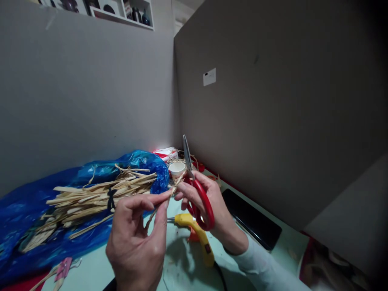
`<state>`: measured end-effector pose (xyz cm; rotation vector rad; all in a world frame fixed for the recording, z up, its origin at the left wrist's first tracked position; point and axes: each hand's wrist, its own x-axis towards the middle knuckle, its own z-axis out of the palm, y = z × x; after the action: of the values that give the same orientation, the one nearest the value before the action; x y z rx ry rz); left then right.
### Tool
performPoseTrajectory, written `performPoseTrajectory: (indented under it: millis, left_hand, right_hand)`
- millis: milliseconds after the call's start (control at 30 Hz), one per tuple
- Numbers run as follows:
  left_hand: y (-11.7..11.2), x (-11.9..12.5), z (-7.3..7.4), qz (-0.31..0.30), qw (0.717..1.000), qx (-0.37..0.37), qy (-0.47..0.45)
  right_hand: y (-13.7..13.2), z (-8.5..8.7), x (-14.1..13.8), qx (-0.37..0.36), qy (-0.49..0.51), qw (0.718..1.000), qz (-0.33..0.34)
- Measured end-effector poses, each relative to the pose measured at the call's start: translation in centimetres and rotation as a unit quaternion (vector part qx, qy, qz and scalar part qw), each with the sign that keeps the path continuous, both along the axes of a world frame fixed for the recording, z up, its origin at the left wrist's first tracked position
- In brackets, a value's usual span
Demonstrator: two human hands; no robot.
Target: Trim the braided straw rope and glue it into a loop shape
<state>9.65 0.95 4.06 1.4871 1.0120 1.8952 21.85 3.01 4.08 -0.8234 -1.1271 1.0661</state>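
My left hand pinches a thin tan straw strip between thumb and forefinger, the other fingers curled. My right hand holds red-handled scissors, fingers through the loops, blades pointing up and closed; its fingertips also touch the strip's upper end. Both hands hover over a pale green table, just above a yellow glue gun.
A tied bundle of straw strips lies on a blue plastic bag at the left. A small white cup and a red-white packet stand behind. A dark phone lies by the grey partition on the right.
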Motion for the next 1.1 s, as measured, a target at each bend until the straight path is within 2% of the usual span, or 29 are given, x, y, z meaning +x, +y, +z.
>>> performPoseTrajectory:
  millis: [100,133,200,233,267,333,400,500,567,633,800,900,1000,1100]
  left_hand:
    - [0.3,-0.4,-0.1,-0.003,0.999,-0.027,0.023]
    - [0.5,-0.6,0.0,-0.023,0.999,-0.046,0.018]
    - [0.8,-1.0,0.6,-0.110,0.987,-0.116,-0.027]
    - [1.0,-1.3,0.9,-0.173,0.969,-0.168,-0.056]
    - [1.1,-1.5,1.3,-0.242,0.939,-0.228,-0.088]
    - [1.4,-1.8,1.8,-0.330,0.876,-0.327,-0.127]
    - [1.5,-1.9,2.1,-0.373,0.838,-0.372,-0.143]
    - [1.7,-1.8,2.0,-0.419,0.802,-0.392,-0.164]
    - [1.8,-1.7,1.8,-0.429,0.789,-0.400,-0.184]
    - [1.9,-1.7,1.6,-0.418,0.788,-0.409,-0.194]
    - [2.0,-2.2,1.6,-0.375,0.793,-0.428,-0.216]
    - [2.1,-2.3,1.8,-0.372,0.793,-0.433,-0.211]
    - [2.1,-2.4,2.2,-0.369,0.799,-0.432,-0.197]
    - [2.1,-2.6,2.6,-0.342,0.814,-0.424,-0.203]
  right_hand:
    - [0.5,0.9,0.0,-0.008,0.042,0.998,0.043]
    - [0.8,1.1,0.2,-0.007,0.046,0.997,0.062]
    - [1.4,1.3,0.5,0.001,0.042,0.993,0.114]
    - [1.7,1.2,0.7,0.005,0.040,0.989,0.140]
    - [2.0,1.1,0.9,0.008,0.037,0.986,0.164]
    - [2.4,0.7,1.1,0.013,0.039,0.980,0.192]
    - [2.8,0.1,1.2,0.019,0.048,0.977,0.208]
    - [3.1,-0.7,1.4,0.021,0.062,0.965,0.255]
    - [3.2,-1.1,1.6,0.018,0.055,0.958,0.282]
    - [3.1,-1.1,1.9,0.020,0.034,0.959,0.281]
    - [2.5,-0.1,2.7,0.038,-0.017,0.979,0.198]
    - [2.3,0.3,3.1,0.059,-0.085,0.983,0.150]
    - [2.4,0.2,3.7,0.064,-0.176,0.975,0.124]
    - [2.3,0.0,4.0,0.063,-0.274,0.952,0.121]
